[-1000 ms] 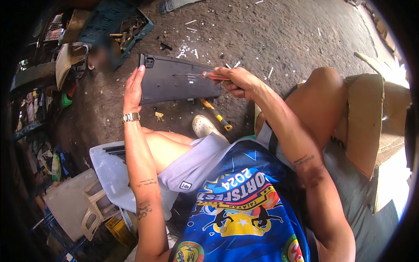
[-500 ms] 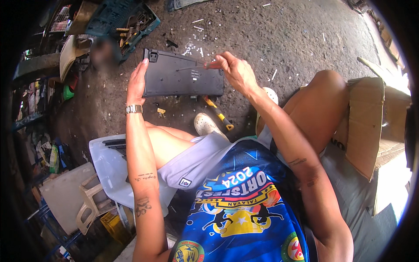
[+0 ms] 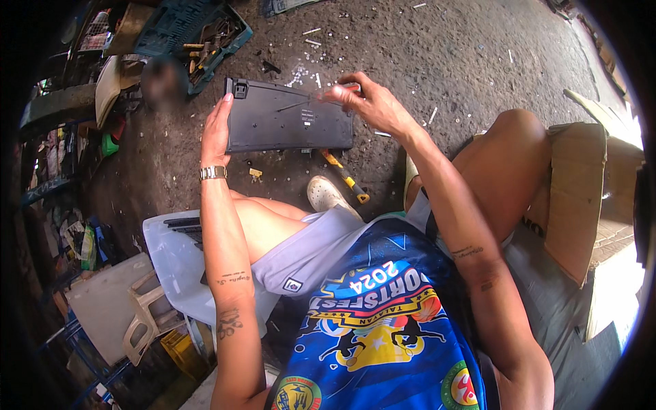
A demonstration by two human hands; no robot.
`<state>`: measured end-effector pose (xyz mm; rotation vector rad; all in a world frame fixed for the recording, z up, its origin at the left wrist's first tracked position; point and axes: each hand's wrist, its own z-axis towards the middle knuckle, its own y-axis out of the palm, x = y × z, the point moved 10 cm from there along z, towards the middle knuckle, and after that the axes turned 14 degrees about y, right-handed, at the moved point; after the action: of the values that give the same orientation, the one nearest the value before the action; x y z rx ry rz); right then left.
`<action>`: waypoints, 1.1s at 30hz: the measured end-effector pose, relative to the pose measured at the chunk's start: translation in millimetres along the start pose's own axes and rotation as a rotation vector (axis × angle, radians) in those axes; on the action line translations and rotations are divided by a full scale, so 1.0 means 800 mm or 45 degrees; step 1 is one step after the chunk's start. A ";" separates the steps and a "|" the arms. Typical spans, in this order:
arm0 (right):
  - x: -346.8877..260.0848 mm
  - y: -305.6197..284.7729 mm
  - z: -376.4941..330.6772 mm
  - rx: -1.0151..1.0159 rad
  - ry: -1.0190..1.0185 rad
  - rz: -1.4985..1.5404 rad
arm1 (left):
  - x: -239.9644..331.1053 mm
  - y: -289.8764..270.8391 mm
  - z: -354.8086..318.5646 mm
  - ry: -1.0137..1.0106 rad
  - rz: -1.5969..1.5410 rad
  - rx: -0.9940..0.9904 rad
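Note:
A black computer keyboard (image 3: 287, 119) is held up in front of me, underside facing me. My left hand (image 3: 216, 131) grips its left edge, a metal watch on the wrist. My right hand (image 3: 365, 102) is at the keyboard's upper right corner, pinching a small tool with a red handle (image 3: 348, 87) whose tip points at the panel. Small pale screws and bits (image 3: 301, 72) lie on the concrete beyond the keyboard.
A yellow-handled screwdriver (image 3: 347, 178) lies on the ground by my white shoe (image 3: 328, 195). A teal toolbox (image 3: 198, 34) with tools sits at the upper left. A cardboard box (image 3: 577, 191) stands at my right; a plastic bag (image 3: 171, 260) with another keyboard and plastic stools at lower left.
The keyboard has been raised and tilted more level. My right hand slid left along its top edge with the red-handled tool. The left hand keeps its hold.

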<state>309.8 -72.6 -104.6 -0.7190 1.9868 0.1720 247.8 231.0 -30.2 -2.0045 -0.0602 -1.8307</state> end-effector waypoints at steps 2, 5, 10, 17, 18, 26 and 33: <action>-0.001 -0.012 -0.002 0.113 0.008 -0.059 | 0.000 0.002 0.001 0.005 -0.019 -0.019; -0.029 -0.010 -0.017 0.003 -0.297 0.137 | -0.007 0.000 0.001 -0.054 -0.037 -0.004; 0.004 0.000 -0.008 0.015 0.041 -0.222 | -0.010 0.000 0.002 -0.040 -0.062 -0.020; 0.000 0.004 -0.004 -0.119 0.016 0.253 | -0.010 -0.002 0.002 -0.031 -0.047 0.002; 0.004 0.001 -0.003 -0.011 0.063 0.035 | -0.010 -0.002 0.002 -0.031 -0.059 0.006; 0.001 -0.005 -0.009 0.018 -0.084 0.378 | -0.015 -0.001 0.003 -0.033 -0.095 -0.003; 0.011 -0.042 -0.027 0.331 -0.220 0.973 | -0.008 0.005 -0.005 -0.076 -0.174 0.075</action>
<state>308.9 -112.8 -94.9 0.2393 1.9754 0.4015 244.5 227.8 -37.4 -2.0587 -0.2721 -1.8273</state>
